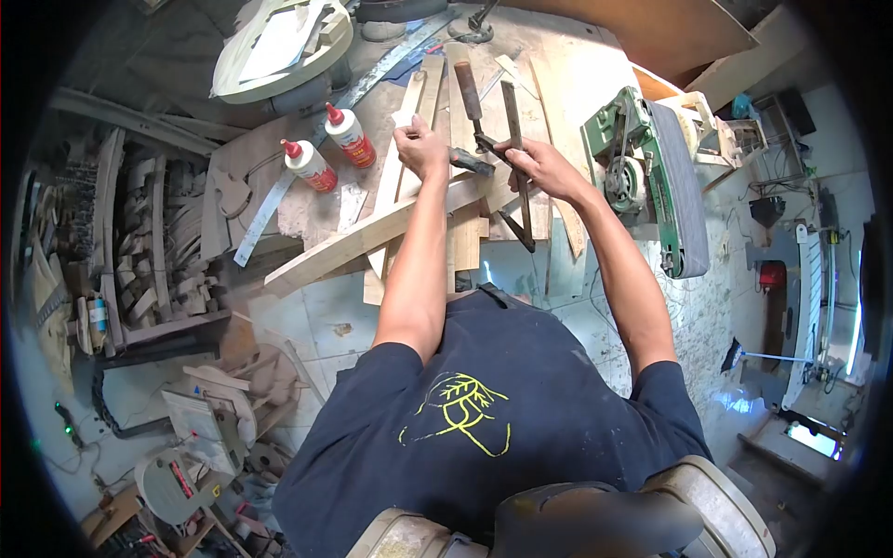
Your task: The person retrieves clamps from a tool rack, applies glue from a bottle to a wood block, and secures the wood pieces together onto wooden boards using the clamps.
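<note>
My right hand [541,169] is closed on an F-clamp [523,200], near where its dark sliding arm meets the flat steel bar. The clamp's wooden handle [466,90] points away from me, and the other jaw is at the near end of the bar. My left hand [423,151] is over the narrow boards with its fingers curled; a small white piece [403,119] shows at the fingertips, its kind unclear. A dark metal piece [472,162] lies between my hands. Below them a long wooden beam [344,244] crosses the other boards diagonally.
Two white glue bottles with red caps [350,137] stand left of my left hand. A green belt sander [642,167] is to the right. Wooden strips [555,121] and a metal straightedge [263,219] lie on the bench. Wood scraps [158,242] fill a rack at left.
</note>
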Demonstrator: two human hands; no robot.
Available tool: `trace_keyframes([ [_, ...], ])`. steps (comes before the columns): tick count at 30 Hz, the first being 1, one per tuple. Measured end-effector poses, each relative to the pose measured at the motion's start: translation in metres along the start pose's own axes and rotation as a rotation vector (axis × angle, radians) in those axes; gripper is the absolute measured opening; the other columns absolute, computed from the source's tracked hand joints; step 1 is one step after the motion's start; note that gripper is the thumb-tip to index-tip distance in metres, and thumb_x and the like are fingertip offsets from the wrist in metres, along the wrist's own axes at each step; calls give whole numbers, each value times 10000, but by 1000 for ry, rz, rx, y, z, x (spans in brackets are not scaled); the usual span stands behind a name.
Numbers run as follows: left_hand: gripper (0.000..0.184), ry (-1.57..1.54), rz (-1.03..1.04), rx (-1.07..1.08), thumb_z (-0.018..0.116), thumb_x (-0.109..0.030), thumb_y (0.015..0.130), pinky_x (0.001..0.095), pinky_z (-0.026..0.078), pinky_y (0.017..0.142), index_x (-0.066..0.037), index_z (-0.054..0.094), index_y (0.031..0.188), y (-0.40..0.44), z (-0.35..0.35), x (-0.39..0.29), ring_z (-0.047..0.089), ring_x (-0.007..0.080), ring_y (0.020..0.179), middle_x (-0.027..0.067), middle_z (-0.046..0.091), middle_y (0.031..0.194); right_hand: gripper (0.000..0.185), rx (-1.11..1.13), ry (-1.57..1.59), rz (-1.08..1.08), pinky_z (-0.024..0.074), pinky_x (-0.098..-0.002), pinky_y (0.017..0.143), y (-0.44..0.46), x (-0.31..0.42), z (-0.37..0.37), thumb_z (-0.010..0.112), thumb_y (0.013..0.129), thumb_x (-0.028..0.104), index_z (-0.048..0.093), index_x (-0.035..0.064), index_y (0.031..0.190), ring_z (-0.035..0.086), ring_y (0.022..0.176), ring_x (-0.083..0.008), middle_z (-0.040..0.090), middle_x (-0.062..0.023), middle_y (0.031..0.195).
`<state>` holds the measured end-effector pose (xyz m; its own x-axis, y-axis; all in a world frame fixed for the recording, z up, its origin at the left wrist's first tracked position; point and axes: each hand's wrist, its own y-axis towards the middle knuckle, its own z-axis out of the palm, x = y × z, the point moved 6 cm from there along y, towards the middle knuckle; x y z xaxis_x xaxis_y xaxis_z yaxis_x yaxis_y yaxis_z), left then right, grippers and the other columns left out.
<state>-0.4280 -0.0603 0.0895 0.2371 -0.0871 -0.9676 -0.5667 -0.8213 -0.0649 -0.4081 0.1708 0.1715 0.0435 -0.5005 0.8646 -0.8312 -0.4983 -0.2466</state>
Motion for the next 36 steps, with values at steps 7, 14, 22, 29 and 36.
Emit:
trace_keyframes([
  [7,294,38,53,106,643,-293,957,505,487,850,-13,594,884,3,14,-42,673,405,907,214,694,892,368,17,67,16,527,-310,623,1,-3,2,495,1076,344,624,83,1302,678,706,-131,672,-44,773],
  [14,276,78,77,111,636,-264,954,516,484,839,-11,585,856,4,18,-45,672,421,890,222,690,857,368,28,50,40,550,-318,629,6,-1,0,495,1077,345,624,83,1302,689,724,-136,676,-50,797],
  [22,207,101,105,111,636,-201,924,525,489,838,-16,574,856,8,20,-39,678,441,890,230,696,848,367,37,31,40,555,-318,614,10,6,-2,497,1076,339,632,86,1305,697,719,-139,694,-64,825],
  [29,235,130,101,119,632,-225,932,537,464,856,-12,564,859,1,16,-38,657,447,895,236,688,851,360,38,39,36,551,-318,608,7,5,-3,495,1074,329,646,78,1283,691,700,-140,691,-68,790],
  [36,260,123,133,124,604,-240,974,534,458,845,-9,561,864,9,15,-21,645,445,884,229,677,848,364,18,41,18,554,-325,622,9,3,-2,492,1071,320,642,55,1271,689,690,-148,690,-80,760],
])
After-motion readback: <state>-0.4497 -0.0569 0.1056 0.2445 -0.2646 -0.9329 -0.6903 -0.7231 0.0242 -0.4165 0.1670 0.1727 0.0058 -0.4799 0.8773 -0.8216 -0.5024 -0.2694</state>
